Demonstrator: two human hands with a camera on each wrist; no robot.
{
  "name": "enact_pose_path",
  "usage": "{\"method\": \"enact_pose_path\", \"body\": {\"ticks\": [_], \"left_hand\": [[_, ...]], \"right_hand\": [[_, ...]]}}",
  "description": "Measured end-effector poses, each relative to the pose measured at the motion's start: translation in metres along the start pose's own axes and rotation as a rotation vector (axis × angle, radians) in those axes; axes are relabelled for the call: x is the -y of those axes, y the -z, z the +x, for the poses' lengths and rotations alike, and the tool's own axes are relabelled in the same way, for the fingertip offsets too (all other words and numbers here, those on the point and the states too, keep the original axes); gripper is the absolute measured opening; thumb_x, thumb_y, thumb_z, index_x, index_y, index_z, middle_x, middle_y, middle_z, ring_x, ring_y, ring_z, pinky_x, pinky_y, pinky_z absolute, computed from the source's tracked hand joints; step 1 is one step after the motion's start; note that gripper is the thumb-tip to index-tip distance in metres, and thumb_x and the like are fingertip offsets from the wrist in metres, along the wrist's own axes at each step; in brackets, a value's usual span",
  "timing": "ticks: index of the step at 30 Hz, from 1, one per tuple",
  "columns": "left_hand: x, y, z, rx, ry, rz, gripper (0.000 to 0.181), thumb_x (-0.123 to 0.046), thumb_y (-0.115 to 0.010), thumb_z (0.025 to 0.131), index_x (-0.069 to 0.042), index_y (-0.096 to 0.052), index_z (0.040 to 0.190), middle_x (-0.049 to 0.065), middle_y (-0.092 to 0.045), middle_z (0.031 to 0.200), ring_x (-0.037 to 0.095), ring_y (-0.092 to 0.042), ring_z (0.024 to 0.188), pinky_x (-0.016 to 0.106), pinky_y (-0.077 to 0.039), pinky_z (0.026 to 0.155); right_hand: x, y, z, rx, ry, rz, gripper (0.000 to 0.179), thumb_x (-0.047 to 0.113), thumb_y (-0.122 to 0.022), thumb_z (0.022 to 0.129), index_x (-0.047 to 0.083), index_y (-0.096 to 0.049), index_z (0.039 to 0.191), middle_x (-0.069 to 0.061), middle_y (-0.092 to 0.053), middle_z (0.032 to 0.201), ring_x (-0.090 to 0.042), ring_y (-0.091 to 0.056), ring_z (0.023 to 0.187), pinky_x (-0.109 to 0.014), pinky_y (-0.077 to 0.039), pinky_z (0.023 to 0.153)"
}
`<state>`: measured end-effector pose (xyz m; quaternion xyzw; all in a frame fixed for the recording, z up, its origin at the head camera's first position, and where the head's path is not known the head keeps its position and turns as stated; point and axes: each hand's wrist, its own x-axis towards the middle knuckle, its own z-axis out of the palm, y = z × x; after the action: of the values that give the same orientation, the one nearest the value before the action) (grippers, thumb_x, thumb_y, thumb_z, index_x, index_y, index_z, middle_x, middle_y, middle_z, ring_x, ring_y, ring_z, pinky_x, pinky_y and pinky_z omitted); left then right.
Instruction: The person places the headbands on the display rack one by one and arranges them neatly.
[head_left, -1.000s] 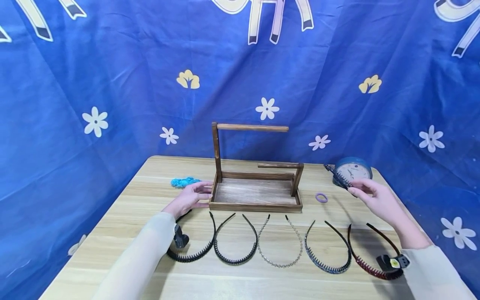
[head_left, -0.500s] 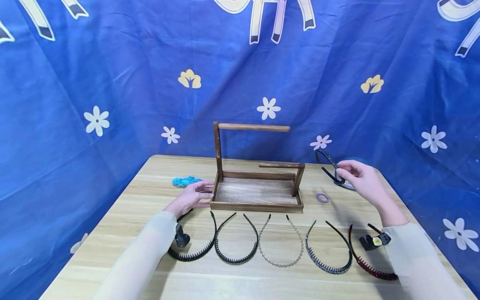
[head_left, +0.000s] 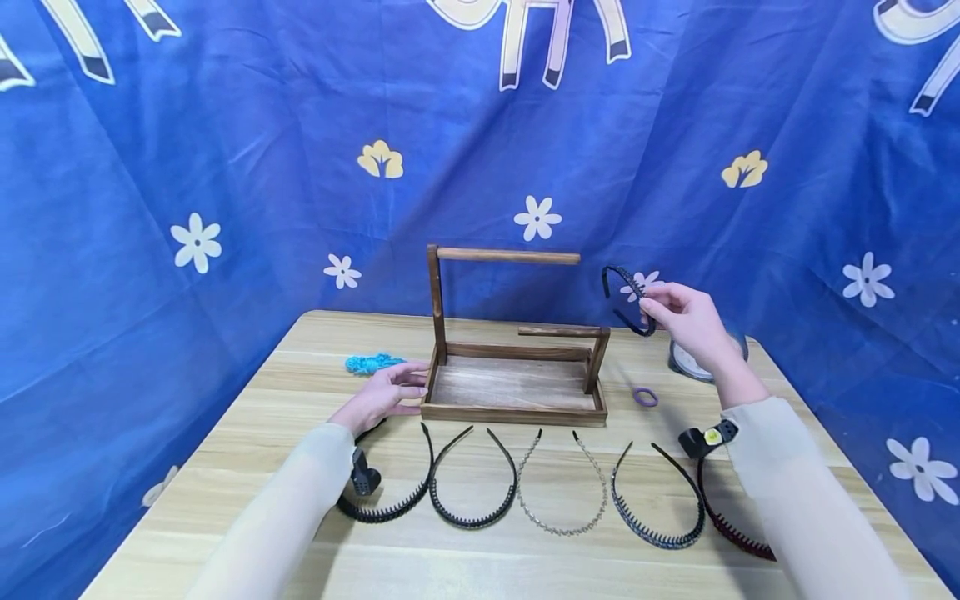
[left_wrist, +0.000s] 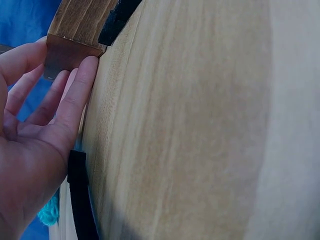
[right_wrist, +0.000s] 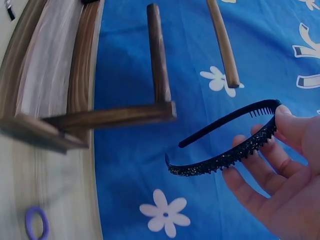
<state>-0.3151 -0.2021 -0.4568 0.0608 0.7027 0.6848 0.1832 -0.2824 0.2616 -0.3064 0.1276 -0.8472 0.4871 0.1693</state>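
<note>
My right hand (head_left: 686, 317) pinches a black toothed headband (right_wrist: 215, 162) with a glittery outer face, thumb on top and fingers below. It is raised beside the short right arm of a brown wooden stand (head_left: 510, 413), its two tips pointing left. This stand is a shallow tray with a tall post and bar at the left and a lower one at the right; both bars are bare. With straight fingers, my left hand (head_left: 378, 396) touches the tray's left end, as the left wrist view (left_wrist: 37, 145) also shows the hand against the wood.
Several headbands lie in a front row: black ones (head_left: 471, 524), a beaded one (head_left: 558, 531), a blue one (head_left: 667, 542) and a dark red one (head_left: 738, 537). A purple hair tie (head_left: 645, 397), a round clock (head_left: 692, 367) and a bright blue bundle (head_left: 371, 364) lie farther back.
My right hand has carried the black headband up and left, from in front of the clock to beside the stand, turning its tips leftward. My left hand stays at the tray's end.
</note>
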Motion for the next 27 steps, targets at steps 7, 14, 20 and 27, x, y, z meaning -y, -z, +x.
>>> {"method": "enact_pose_path", "body": {"ticks": [7,14,20,27], "left_hand": [[-0.001,-0.001,-0.001,-0.008,-0.002,0.005,0.056,0.002,-0.059,0.088,-0.006,-0.038,0.140,0.024,-0.039,0.134,0.034,-0.047,0.115,0.046,-0.051,0.084],[-0.002,-0.002,-0.002,-0.012,0.000,0.002,0.056,0.002,-0.059,0.088,-0.006,-0.039,0.139,0.024,-0.039,0.133,0.034,-0.048,0.114,0.046,-0.051,0.084],[-0.001,-0.001,-0.002,-0.015,0.000,0.003,0.057,0.001,-0.060,0.088,-0.006,-0.038,0.140,0.024,-0.039,0.133,0.034,-0.048,0.114,0.046,-0.051,0.084],[0.000,-0.002,0.000,-0.014,-0.002,0.010,0.056,0.001,-0.059,0.088,-0.006,-0.039,0.140,0.023,-0.040,0.133,0.034,-0.049,0.114,0.045,-0.051,0.084]], "right_hand": [[0.012,-0.016,0.018,-0.028,-0.117,0.115,0.035,0.026,-0.062,0.090,0.000,-0.061,0.114,-0.001,-0.068,0.087,-0.013,-0.064,0.077,-0.034,-0.056,0.071],[0.015,-0.033,0.034,-0.055,-0.187,0.264,0.029,0.023,-0.064,0.089,0.002,-0.062,0.108,-0.005,-0.066,0.083,-0.014,-0.065,0.074,-0.033,-0.056,0.069],[0.019,-0.051,0.045,-0.061,-0.241,0.372,0.021,0.018,-0.064,0.089,0.003,-0.063,0.105,-0.005,-0.067,0.082,-0.014,-0.065,0.070,-0.031,-0.056,0.066],[0.028,-0.068,0.053,-0.070,-0.318,0.403,0.032,0.019,-0.062,0.090,-0.001,-0.059,0.115,-0.001,-0.066,0.081,-0.012,-0.065,0.070,-0.037,-0.055,0.071]]}}
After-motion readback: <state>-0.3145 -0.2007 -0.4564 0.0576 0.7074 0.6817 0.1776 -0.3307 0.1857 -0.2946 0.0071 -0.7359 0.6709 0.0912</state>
